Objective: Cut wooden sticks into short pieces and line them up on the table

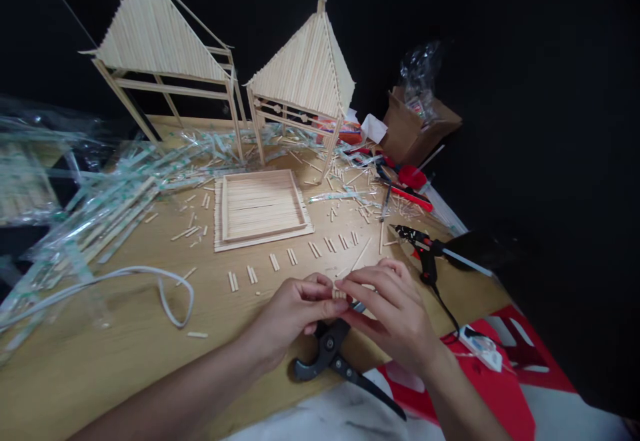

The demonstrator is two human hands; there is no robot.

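My left hand [305, 304] is closed, pinching short wooden stick pieces [339, 293] between thumb and fingers. My right hand [387, 304] is closed on the same pieces from the other side, its fingertips meeting the left ones. Just under both hands lies a pair of black-handled cutters [330, 351], its upper end partly hidden. Beyond the fingers, short stick pieces [293, 256] lie in small groups along a slanting row. A shallow tray made of sticks [263, 233] rests behind that row.
Two stick-built models with peaked roofs [160, 34] [305, 68] stand at the back. Plastic-wrapped sticks [115, 208] cover the left side, near a white cable [135, 270]. A glue gun [425, 251], a power strip [480, 348] and a cardboard box [420, 128] are on the right.
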